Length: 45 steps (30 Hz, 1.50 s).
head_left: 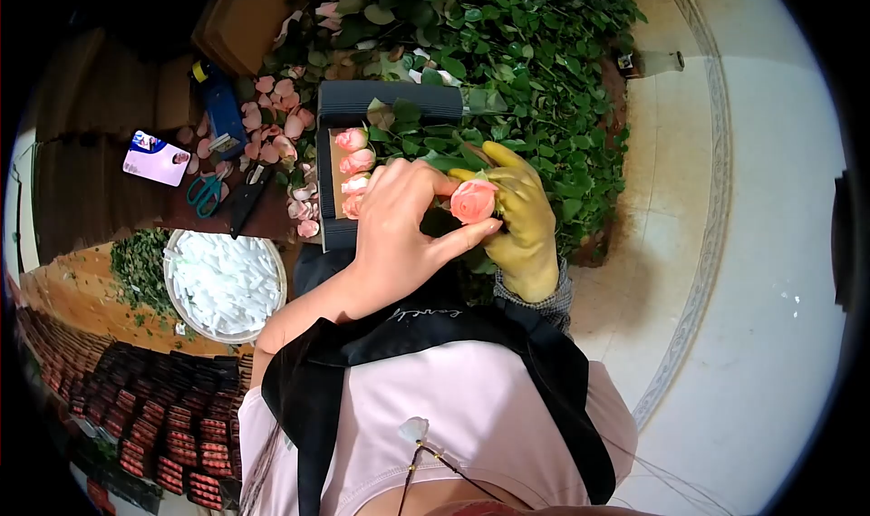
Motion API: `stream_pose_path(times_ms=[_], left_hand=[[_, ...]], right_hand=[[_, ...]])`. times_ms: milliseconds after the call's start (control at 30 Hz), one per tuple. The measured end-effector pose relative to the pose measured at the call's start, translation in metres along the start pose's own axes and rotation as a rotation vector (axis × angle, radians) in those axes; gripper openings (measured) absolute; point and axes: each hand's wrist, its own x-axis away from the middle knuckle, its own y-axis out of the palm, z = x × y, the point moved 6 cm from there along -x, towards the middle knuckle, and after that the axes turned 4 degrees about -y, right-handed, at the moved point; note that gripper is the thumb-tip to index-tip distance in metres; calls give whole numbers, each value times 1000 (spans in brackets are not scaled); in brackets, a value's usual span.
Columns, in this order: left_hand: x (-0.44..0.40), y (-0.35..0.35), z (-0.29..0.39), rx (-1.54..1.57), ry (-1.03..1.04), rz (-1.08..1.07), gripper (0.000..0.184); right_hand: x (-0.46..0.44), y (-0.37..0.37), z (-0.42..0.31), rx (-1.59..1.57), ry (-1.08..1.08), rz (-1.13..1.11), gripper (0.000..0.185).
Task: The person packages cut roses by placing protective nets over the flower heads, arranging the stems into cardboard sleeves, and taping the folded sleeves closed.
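Observation:
A pink rose (473, 202) is held upright between both hands in front of my chest. My bare left hand (396, 219) has its thumb and forefinger closed around the bloom's edges. On the other side, my right hand (523, 221), in a yellow glove, closes around the rose just below its head; its stem is mostly hidden. Just left of my left hand, several pink roses (357, 161) lie in a row on brown cardboard inside a dark corrugated holder (390, 102). My left hand partly covers the lowest of them.
Leafy green stems (535, 72) heap over the table's far and right side. Loose petals (272, 117), a blue tape dispenser (217, 108), teal scissors (205, 195) and a phone (156, 158) lie left. A basket of white tubes (225, 285) and stacked packed roses (163, 425) stand lower left.

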Motion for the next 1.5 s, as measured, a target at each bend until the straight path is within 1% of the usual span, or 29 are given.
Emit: stream_pose_path(times_ms=[33,67,100,167,200,233,267,300,333,367,400,433,467,533,567,633,667,733,867,900,967,1033,1067,1100,1167,1200,1233,1300,1500], left_hand=[[1,0,-1,31,1,-6,42],[3,2,-3,13,30,-74,49],[4,1,-1,13,29,-71,49],[5,-8,-1,215,-25,39,56],[8,-15,1,124,100,55,64],[14,-20,2,151,144,135,58],[17,-22,2,163,213,134,55],[19,-25,4,175,285,133,52],[19,-26,7,116,290,77,46],[15,-26,15,14,307,22,49],[11,-22,17,82,333,37,55],[7,-18,18,149,359,51,61],[8,-14,13,139,316,-82,74],[16,-9,-2,207,285,-70,75],[17,-7,-7,274,247,-59,76],[17,-7,-8,362,221,-34,72],[15,-10,-7,321,241,-26,71],[11,-13,-2,300,240,-31,68],[17,-15,-3,344,187,-76,63],[22,-11,-12,408,24,-110,56],[22,-10,-20,468,-141,-143,50],[8,-20,-6,220,29,-132,37],[5,-22,-4,272,-17,-108,31],[2,-27,-1,271,-16,-108,31],[-2,-30,3,68,39,-220,32],[-1,-29,2,63,-15,-219,32],[-2,-29,4,60,-16,-220,32],[-3,-33,11,-14,69,-160,33],[2,-35,7,-42,112,-143,26]], right_hand=[[1,1,0,-1,-3,-5,44],[3,1,1,-15,-21,38,44],[5,-1,1,-28,-38,81,44],[4,-2,0,-46,-41,46,44],[2,-2,-3,-59,-30,34,45],[1,-1,-5,-72,-18,22,45],[3,0,-2,-126,-28,36,31],[3,1,-2,-123,-32,37,31],[2,2,-2,-125,-45,45,29],[3,2,-2,-127,-59,54,33],[11,6,7,-129,-12,50,46],[14,7,7,-124,-15,53,46],[15,8,7,-199,-2,59,44],[14,7,7,-287,-2,47,40],[19,9,12,-306,27,-43,36],[23,11,14,-401,61,-87,35],[23,10,14,-400,62,-84,35],[25,15,15,-449,112,-177,37],[26,15,15,-426,143,-139,38],[26,16,16,-445,106,-122,39],[25,15,15,-467,69,-105,39],[22,13,12,-453,42,-111,35],[22,13,13,-454,41,-110,35],[22,13,14,-448,33,-108,32],[20,12,13,-443,24,-103,29],[16,11,10,-419,10,-116,28],[14,11,8,-397,-5,-129,28],[13,12,7,-371,-6,-109,28],[9,8,3,-333,6,-117,28]])
